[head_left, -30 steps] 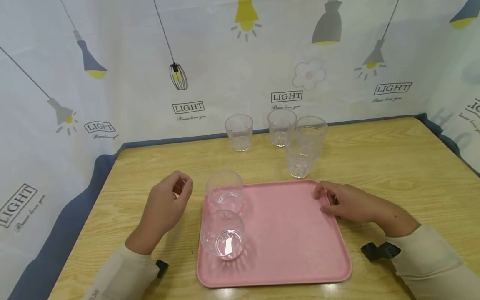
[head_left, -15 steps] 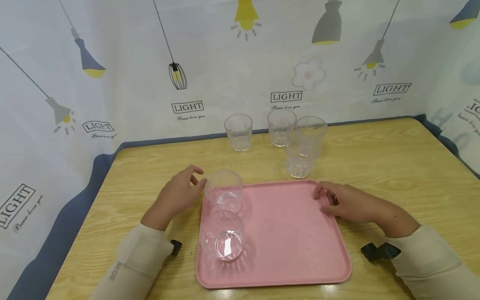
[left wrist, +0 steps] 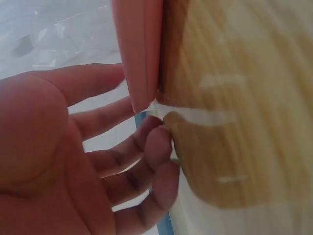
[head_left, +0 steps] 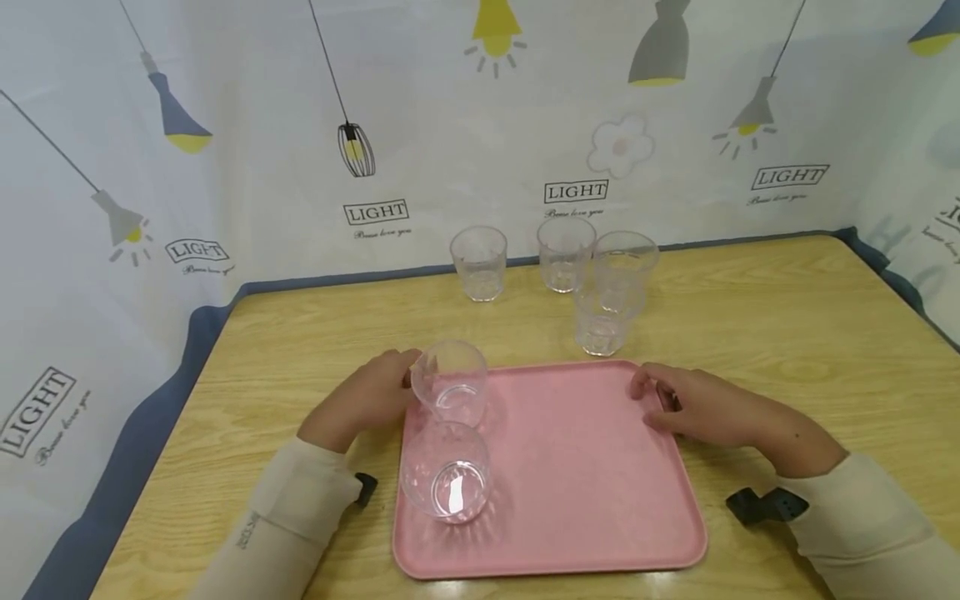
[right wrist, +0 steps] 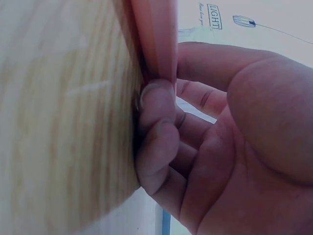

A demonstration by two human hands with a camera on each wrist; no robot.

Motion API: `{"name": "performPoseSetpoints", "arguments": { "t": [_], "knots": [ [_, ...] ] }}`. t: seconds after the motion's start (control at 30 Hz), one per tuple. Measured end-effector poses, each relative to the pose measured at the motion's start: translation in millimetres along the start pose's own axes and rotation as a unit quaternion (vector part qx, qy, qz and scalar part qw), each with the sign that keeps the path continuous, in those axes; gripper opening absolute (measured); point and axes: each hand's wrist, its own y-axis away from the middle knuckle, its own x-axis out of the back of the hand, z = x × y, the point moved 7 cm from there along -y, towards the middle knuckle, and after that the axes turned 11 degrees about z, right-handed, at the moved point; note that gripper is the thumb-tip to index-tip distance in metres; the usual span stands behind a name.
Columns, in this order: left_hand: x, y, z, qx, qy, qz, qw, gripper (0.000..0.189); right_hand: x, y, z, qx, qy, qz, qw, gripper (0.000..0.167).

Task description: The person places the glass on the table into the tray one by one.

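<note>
The right hand (head_left: 708,408) grips the edge of the pink tray (head_left: 585,467); the left hand (head_left: 367,396) curls at the opposite edge, whether gripping I can't tell; beside it, two clear cups (head_left: 447,471) on the tray; beyond both hands, four more cups (head_left: 480,265) on the worktop (head_left: 780,333)

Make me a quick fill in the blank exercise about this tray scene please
The tray is ____ in colour.
On it stand ____ clear cups.
Beyond its far edge, ____ more cups stand on the wooden table.
The hand at the tray edge farther from the tray's cups is the person's ____ one.

Missing words: pink; two; four; right.
</note>
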Motion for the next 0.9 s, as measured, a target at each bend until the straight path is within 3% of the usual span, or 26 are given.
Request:
{"name": "performPoseSetpoints", "arguments": {
  "t": [0.13, 0.4, 0.63, 0.73, 0.9],
  "knots": [
    [-2.4, 3.1, 3.1, -0.015, -0.007, -0.019, 0.9997, 0.039, 1, 0.9, -1, -0.004, -0.004, -0.001, 1.0, 0.026],
    [-5.4, 3.9, 3.1, -0.045, -0.001, -0.038, 0.9983, 0.033, 0, 0.9, 1, -0.006, -0.009, -0.001, 0.9999, 0.026],
    [-7.0, 8.4, -1.0, -0.038, -0.008, -0.06, 0.9974, 0.036, 2, -0.9, -1, -0.002, -0.026, 0.009, 0.9996, 0.032],
    [-9.0, 8.4, -0.6, -0.044, -0.004, -0.063, 0.997, 0.037, 8, -1.7, -1, -0.008, -0.024, 0.041, 0.9988, 0.034],
    [-11.6, 7.5, 1.1, -0.054, 0.001, -0.066, 0.9963, 0.04, 27, -2.2, -3, -0.032, 0.017, 0.137, 0.9899, 0.043]
  ]
}}
